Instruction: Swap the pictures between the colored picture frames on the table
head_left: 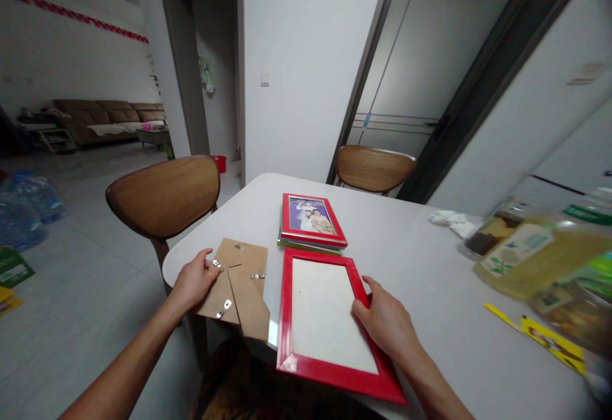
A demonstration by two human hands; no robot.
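Observation:
A brown picture frame backing board [248, 299] with a fold-out stand and several metal clips lies at the table's left front edge. My left hand [195, 282] grips its left side, thumb and forefinger close to a clip. To its right is a red picture frame [319, 369] around a plain white panel, its near end reaching the table edge. My right hand [389, 321] is closed on the frame's right side, with the thumb over the border and the other fingers partly hidden. Just beyond lies a stack of frames, topped by a red framed photo [312, 217].
On the right of the white table [454, 324] stand a large oil bottle [521, 254] and food jars. A yellow packet [552, 343] and crumpled tissue [452, 221] lie near them. Wooden chairs [165, 194] stand at the left and far sides.

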